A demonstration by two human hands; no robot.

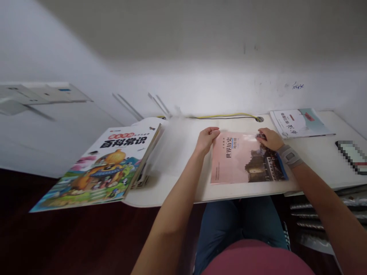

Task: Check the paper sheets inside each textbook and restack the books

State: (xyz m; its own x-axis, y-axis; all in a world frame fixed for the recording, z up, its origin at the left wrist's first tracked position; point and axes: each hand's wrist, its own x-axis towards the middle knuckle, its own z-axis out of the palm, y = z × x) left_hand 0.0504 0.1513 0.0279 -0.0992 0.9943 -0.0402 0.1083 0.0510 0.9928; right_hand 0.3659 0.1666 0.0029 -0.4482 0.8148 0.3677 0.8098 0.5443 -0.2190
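Observation:
A pink-covered book (pixel 235 164) with a castle picture lies turned sideways on the white desk (pixel 174 183), its cover glossy like clear plastic. My left hand (pixel 207 139) pinches its upper left corner between thumb and fingers. At the top right edge, my right hand (pixel 269 139) has its fingers closed on the same book; a grey band is around that wrist. To the left rests a stack of books topped by a colourful picture book (pixel 111 168), which overhangs the desk's edge.
A white and teal book (pixel 299 123) lies at the back right, with a blurred-out phone (pixel 352 156) nearer on the right. A yellow cable (pixel 226 115) runs along the wall into a desk hole. Wall sockets (pixel 43 93) are at left. Packed items (pixel 309 215) sit below the desk.

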